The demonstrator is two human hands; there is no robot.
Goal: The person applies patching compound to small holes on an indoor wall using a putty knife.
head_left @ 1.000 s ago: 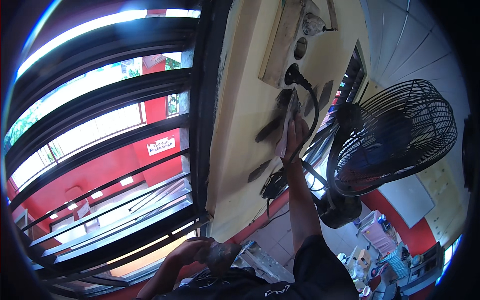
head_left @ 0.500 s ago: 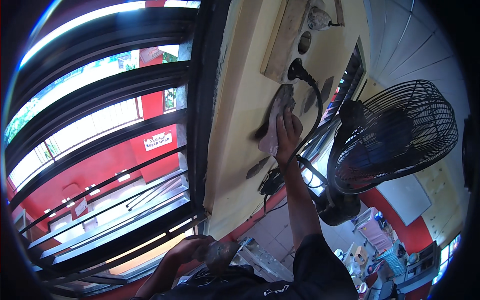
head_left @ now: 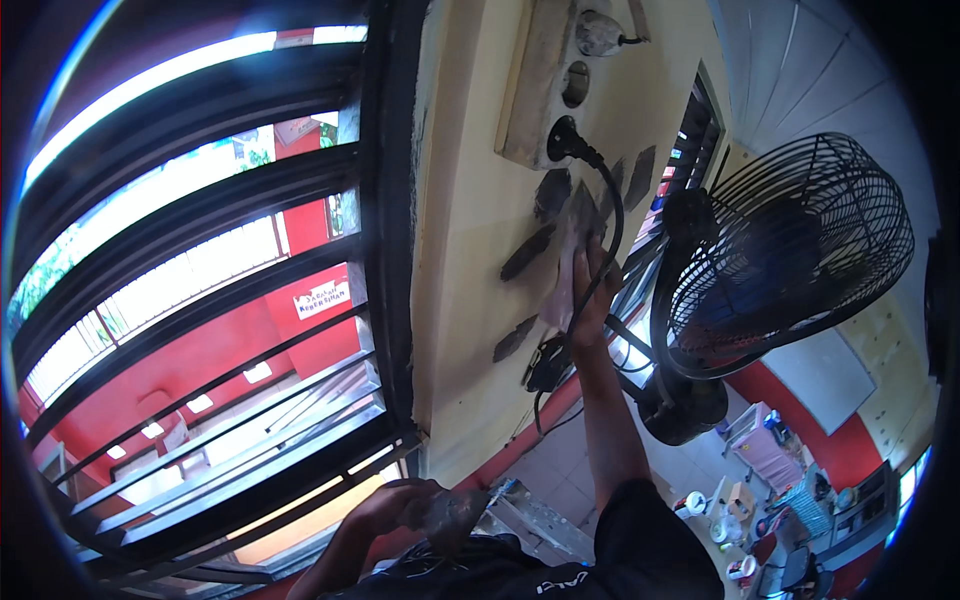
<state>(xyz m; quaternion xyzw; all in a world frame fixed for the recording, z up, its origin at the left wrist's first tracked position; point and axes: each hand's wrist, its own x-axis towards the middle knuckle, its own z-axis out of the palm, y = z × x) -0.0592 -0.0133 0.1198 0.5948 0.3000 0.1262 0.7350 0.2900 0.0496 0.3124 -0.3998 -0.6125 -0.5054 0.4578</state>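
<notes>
My right hand point(head_left: 594, 300) reaches up to the cream wall point(head_left: 470, 260), fingers closed on a flat pale pink scraper-like piece point(head_left: 560, 298) pressed against it. The piece's upper end meets a dark grey smear. Around it are several dark grey patches, one nearer the window point(head_left: 528, 252) and one lower point(head_left: 515, 340). A black cable point(head_left: 618, 205) hangs across my right hand from a plug point(head_left: 566, 140) in the socket block point(head_left: 528, 100). Low at the front, my left hand point(head_left: 392, 506) grips a flat grey-smeared piece point(head_left: 455, 515); its exact kind is unclear.
A black wall fan point(head_left: 800, 260) juts out close to my right forearm. On the left is a dark slatted window frame point(head_left: 200, 190). A small black box with cables point(head_left: 546, 366) sits below the patches. Far down right are a pink cart point(head_left: 770, 450) and a blue basket point(head_left: 803, 508).
My right hand and the pink piece have moved right and slightly down across the wall, uncovering grey patches behind. The view has shifted a little; my left hand still holds its piece.
</notes>
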